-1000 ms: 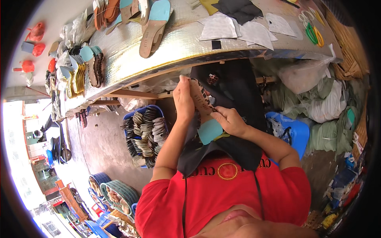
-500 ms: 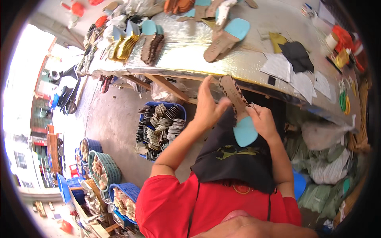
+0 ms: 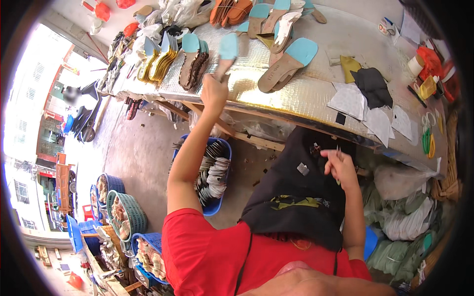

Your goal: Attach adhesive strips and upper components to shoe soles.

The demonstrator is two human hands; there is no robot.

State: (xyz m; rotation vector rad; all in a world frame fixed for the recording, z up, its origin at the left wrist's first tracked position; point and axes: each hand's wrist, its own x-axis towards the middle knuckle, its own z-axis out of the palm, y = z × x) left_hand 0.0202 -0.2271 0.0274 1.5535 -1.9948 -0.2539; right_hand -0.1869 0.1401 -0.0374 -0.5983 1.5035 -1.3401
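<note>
My left hand [image 3: 215,93] is closed around the narrow end of a shoe insole [image 3: 228,47], held up over the table's front edge. The insole is beige with a light-blue heel part and slightly blurred. Just left of it, a stack of similar insoles [image 3: 190,61] with brown patterned edges lies on the table. Above my lap, my right hand [image 3: 341,168] is closed around a slim pointed metal tool [image 3: 338,149]; most of it is hidden in the fingers. Small scraps, one a grey piece [image 3: 302,169], rest on my black apron [image 3: 291,192].
The foil-covered table [image 3: 242,91] bears gold insoles [image 3: 158,61], loose blue-heeled insoles [image 3: 287,64], black cloth [image 3: 371,86], paper pieces [image 3: 348,96] and scissors [image 3: 428,133]. On the floor stand a blue basket [image 3: 228,170] of stacked pieces and a green basket [image 3: 133,217]. Bagged material [image 3: 405,217] lies at right.
My left hand has moved up and left to the table, now with the insole that my right hand held over my lap. The right hand has let it go and sits slightly lower.
</note>
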